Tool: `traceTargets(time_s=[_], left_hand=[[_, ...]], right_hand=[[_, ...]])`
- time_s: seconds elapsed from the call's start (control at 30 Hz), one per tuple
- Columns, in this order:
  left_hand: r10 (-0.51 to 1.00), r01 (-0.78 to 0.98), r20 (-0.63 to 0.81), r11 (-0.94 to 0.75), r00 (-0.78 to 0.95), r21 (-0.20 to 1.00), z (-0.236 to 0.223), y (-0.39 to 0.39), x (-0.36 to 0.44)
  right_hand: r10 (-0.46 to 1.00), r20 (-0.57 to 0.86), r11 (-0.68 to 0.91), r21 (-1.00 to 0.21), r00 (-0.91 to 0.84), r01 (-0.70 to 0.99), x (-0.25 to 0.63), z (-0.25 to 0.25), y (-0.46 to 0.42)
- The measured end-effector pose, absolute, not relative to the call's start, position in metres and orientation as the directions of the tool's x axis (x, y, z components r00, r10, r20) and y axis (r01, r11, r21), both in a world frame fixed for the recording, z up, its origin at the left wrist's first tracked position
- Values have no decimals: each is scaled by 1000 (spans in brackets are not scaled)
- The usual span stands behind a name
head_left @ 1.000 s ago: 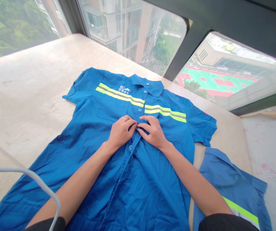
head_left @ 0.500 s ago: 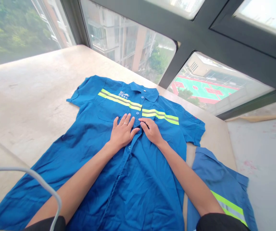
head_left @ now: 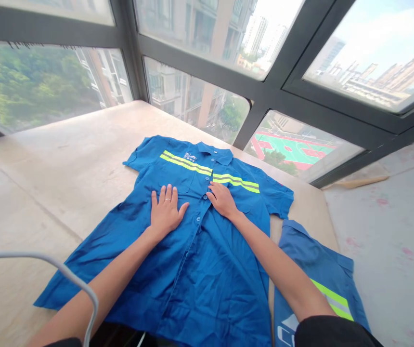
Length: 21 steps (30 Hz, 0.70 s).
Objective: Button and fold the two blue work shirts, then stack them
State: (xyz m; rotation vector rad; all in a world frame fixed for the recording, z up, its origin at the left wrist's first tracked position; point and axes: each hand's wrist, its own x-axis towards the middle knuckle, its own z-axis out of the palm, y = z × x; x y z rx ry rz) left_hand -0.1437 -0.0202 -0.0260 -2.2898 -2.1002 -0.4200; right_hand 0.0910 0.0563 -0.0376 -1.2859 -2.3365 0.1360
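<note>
My left hand [head_left: 165, 212]: palm down, fingers spread, thumb angled inward, ring on one finger. My right hand [head_left: 222, 198]: fingers bent, thumb beside forefinger, fingertips directed inward; exact fingertip contact unclear at this scale. Forearms: bare, extended forward from lower corners, converging. Wrists: nearly straight. Dark sleeves at both forearms, left one mostly cut off.

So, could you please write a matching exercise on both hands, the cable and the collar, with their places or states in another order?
1. Left hand
2. Right hand
3. Cable
4. Collar

A. Lower left of the picture
B. Top of the shirt
C. Flat, fingers spread
D. Fingers bent, near a button

1-C; 2-D; 3-A; 4-B
</note>
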Motion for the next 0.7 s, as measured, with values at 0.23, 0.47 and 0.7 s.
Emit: traceTargets(time_s=[0.23, 0.47, 0.7], left_hand=[[982, 994, 183, 36, -54, 101, -21, -62, -187], [988, 998, 146, 38, -46, 58, -19, -89, -214], [995, 998, -85, 57, -54, 27, 29, -57, -220]], right_hand=[[861, 292, 485, -220, -417, 846, 92, -40, 54], [873, 108, 485, -296, -476, 823, 97, -41, 36], [859, 120, 474, -549, -497, 688, 116, -26, 46]])
